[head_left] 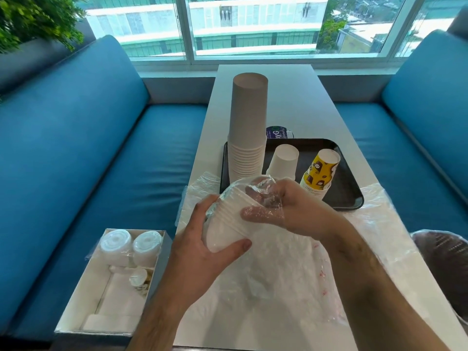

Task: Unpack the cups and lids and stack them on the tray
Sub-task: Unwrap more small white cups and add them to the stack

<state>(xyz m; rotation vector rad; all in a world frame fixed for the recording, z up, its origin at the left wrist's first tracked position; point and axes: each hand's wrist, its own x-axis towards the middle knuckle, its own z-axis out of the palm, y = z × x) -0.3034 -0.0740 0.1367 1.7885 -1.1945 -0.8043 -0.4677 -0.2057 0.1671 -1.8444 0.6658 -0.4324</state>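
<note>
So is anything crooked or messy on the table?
Yes. The yellow cups on the tray lean sideways, while the tall stack and the small white cups stand straight. Loose plastic wrap lies crumpled over the table near the hands.

On the tray (350, 196) stand three cup stacks, the tallest stack (248, 127) leftmost. Plastic wrap (291, 262) lies before the tray. A box of lids (119, 282) sits left of the table (298, 97).
</note>
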